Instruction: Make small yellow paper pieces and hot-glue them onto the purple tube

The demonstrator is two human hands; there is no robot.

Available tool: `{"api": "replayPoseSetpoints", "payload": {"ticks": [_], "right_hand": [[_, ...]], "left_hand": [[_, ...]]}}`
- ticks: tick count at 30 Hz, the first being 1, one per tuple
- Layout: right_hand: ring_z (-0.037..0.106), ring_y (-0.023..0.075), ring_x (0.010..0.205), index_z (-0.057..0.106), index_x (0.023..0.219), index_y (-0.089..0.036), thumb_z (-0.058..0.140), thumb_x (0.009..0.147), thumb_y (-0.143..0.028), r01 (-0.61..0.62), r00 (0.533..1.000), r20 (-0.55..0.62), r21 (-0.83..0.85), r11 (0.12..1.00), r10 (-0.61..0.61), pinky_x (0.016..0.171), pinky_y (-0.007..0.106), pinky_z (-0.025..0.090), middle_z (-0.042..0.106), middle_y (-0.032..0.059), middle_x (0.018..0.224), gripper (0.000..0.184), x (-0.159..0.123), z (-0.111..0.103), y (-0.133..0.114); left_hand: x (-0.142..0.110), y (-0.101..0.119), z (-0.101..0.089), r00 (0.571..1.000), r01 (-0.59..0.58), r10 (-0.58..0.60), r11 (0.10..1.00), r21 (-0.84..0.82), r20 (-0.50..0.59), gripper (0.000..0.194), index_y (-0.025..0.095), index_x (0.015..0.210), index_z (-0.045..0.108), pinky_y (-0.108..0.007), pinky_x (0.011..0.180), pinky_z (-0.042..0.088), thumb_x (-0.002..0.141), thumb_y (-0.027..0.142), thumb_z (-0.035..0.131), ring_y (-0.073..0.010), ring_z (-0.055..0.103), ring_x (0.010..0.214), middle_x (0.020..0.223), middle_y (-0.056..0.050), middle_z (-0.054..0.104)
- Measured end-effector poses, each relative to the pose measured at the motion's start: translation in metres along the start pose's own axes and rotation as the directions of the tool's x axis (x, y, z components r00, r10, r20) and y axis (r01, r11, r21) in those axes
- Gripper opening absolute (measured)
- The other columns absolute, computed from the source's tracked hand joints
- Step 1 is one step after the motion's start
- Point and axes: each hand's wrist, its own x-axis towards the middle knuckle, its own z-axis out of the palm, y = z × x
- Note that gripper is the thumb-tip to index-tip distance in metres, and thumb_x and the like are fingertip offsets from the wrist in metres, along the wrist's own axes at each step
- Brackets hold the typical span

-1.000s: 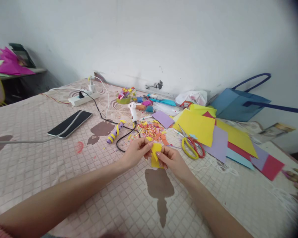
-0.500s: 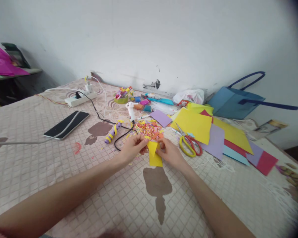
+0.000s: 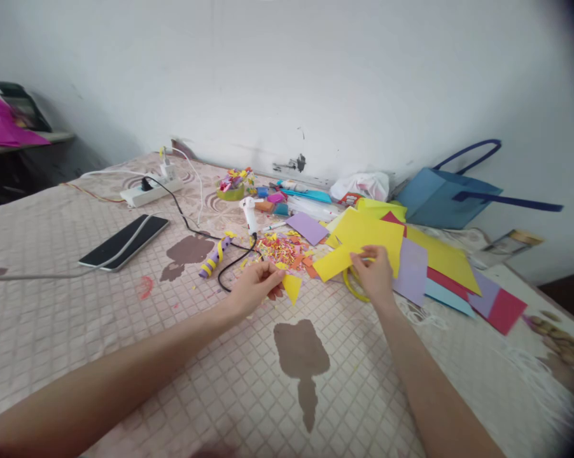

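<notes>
Left hand (image 3: 256, 286): while thumb and fingers pinch one corner, the yellow triangle (image 3: 293, 289) pokes out right of the fingertips.
Right hand (image 3: 376, 275): clamped on the yellow strip (image 3: 332, 261) by its right end, rest sticking out left.
Scissors (image 3: 351, 290): mostly blocked by that hand, yellow handle peeking out.
Glue gun (image 3: 250, 216): beyond the left hand, scraps (image 3: 282, 249) beside it.

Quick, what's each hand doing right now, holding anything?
Left hand: closed, pinching a small, pointed yellow piece.
Right hand: closed, pinching one end of a yellow strip.
</notes>
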Motion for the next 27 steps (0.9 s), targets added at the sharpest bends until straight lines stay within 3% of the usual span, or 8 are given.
{"api": "replayPoseSetpoints", "payload": {"ticks": [3, 5, 7, 9, 13, 17, 22, 27], "right_hand": [[0.05, 0.015, 0.062, 0.051, 0.097, -0.019, 0.06, 0.075, -0.043, 0.166, 0.958, -0.202, -0.193, 0.967, -0.205, 0.059, 0.03, 0.042, 0.056, 0.0064, 0.089, 0.034, -0.013, 0.0, -0.017], [0.05, 0.014, 0.058, 0.054, 0.089, -0.02, 0.05, 0.083, -0.045, 0.165, 0.981, 0.114, -0.057, 0.985, -0.158, 0.054, 0.027, 0.041, 0.058, 0.0046, 0.081, 0.026, -0.033, 0.01, -0.033], [0.047, 0.0119, 0.05, 0.056, 0.088, -0.02, 0.047, 0.086, -0.046, 0.042, 0.856, 0.508, 0.124, 0.991, -0.1, 0.047, 0.025, 0.038, 0.055, 0.0, 0.068, 0.027, -0.056, 0.024, -0.046], [0.045, 0.011, 0.049, 0.057, 0.085, -0.02, 0.052, 0.084, -0.043, -0.01, 0.752, 0.649, 0.193, 0.981, -0.12, 0.046, 0.023, 0.036, 0.05, -0.0028, 0.06, 0.024, -0.073, 0.037, -0.054], [0.042, 0.0101, 0.048, 0.055, 0.073, -0.019, 0.054, 0.084, -0.039, -0.019, 0.815, 0.571, 0.198, 0.98, -0.1, 0.046, 0.023, 0.034, 0.048, -0.0034, 0.057, 0.023, -0.086, 0.048, -0.053], [0.044, 0.0121, 0.052, 0.053, 0.067, -0.02, 0.057, 0.082, -0.032, 0.133, 0.89, 0.431, 0.068, 0.989, -0.15, 0.049, 0.025, 0.034, 0.05, -0.002, 0.058, 0.02, -0.09, 0.05, -0.051], [0.045, 0.0136, 0.056, 0.052, 0.065, -0.021, 0.057, 0.082, -0.026, 0.379, 0.883, 0.323, -0.065, 0.923, -0.34, 0.055, 0.026, 0.036, 0.053, -0.0007, 0.063, 0.019, -0.095, 0.05, -0.051], [0.045, 0.0127, 0.052, 0.053, 0.063, -0.021, 0.061, 0.081, -0.038, 0.22, 0.903, 0.366, 0.058, 0.974, -0.226, 0.051, 0.026, 0.035, 0.051, -0.0018, 0.057, 0.026, -0.091, 0.047, -0.048]], "left_hand": [[-0.002, 0.001, 0.001, 1.0, -0.001, 0.001, 1.0, 0.008, 0.004, 0.032, 0.014, 0.069, 0.049, -0.018, 0.048, 0.042, 0.078, 0.043, 0.06, -0.0062, 0.052, 0.046, 0.054, 0.002, 0.058], [-0.003, 0.003, 0.002, 1.0, -0.007, 0.007, 1.0, 0.026, 0.013, 0.032, 0.014, 0.068, 0.05, -0.018, 0.047, 0.041, 0.078, 0.043, 0.061, -0.0063, 0.052, 0.047, 0.056, 0.002, 0.058], [-0.004, 0.004, 0.002, 0.999, -0.033, 0.031, 0.998, 0.048, 0.03, 0.032, 0.014, 0.068, 0.05, -0.018, 0.047, 0.041, 0.078, 0.043, 0.061, -0.0064, 0.052, 0.047, 0.056, 0.002, 0.058], [-0.005, 0.005, 0.002, 0.997, -0.066, 0.063, 0.996, 0.066, 0.054, 0.032, 0.014, 0.067, 0.051, -0.018, 0.047, 0.041, 0.078, 0.042, 0.061, -0.0067, 0.052, 0.048, 0.055, 0.002, 0.057], [-0.007, 0.005, 0.004, 0.996, -0.083, 0.08, 0.993, 0.089, 0.037, 0.032, 0.014, 0.069, 0.053, -0.018, 0.046, 0.041, 0.08, 0.044, 0.059, -0.0075, 0.053, 0.047, 0.054, 0.001, 0.056], [-0.007, 0.004, 0.005, 0.999, -0.028, 0.026, 0.998, 0.057, 0.042, 0.032, 0.013, 0.075, 0.054, -0.019, 0.045, 0.043, 0.078, 0.044, 0.062, -0.0087, 0.056, 0.049, 0.058, 0.0, 0.06], [-0.006, 0.001, 0.005, 0.995, 0.069, -0.066, 0.997, -0.036, 0.07, 0.031, 0.013, 0.076, 0.054, -0.02, 0.055, 0.049, 0.074, 0.041, 0.068, -0.0095, 0.062, 0.057, 0.065, -0.002, 0.065], [-0.006, 0.002, 0.002, 0.985, 0.133, -0.119, 0.986, -0.105, 0.128, 0.032, 0.011, 0.078, 0.057, -0.022, 0.061, 0.051, 0.072, 0.039, 0.07, -0.0099, 0.064, 0.06, 0.07, -0.004, 0.069]]}}
